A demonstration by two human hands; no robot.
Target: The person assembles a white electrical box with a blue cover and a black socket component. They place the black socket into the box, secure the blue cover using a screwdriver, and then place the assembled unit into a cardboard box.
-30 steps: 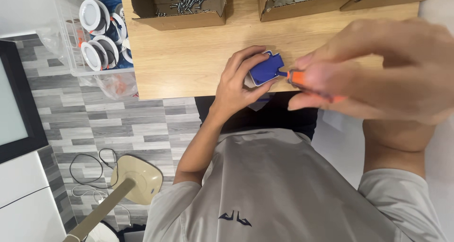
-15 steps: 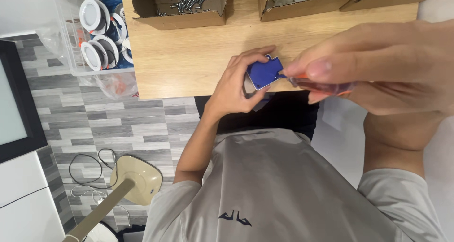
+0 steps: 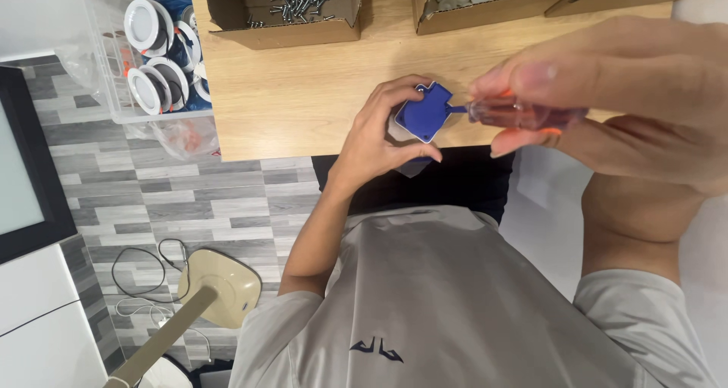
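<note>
My one head-worn camera looked steeply down from close above my chest, my right hand (image 3: 629, 92) looming nearest, the wooden table (image 3: 303, 92) edge beyond.

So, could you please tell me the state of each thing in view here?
blue plastic part: held in left hand
screwdriver: gripped in right hand, tip at the part
cardboard box of screws: open
clear bin of round fittings: open, filled

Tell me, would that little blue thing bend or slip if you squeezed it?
Probably not bend: the blue part keeps crisp flat edges while the left hand pinches it, so it looks like stiff plastic. It seems light, since fingertips alone hold it over the table. Its smooth face might slip a little when the screwdriver in the right hand pushes on it.
</note>
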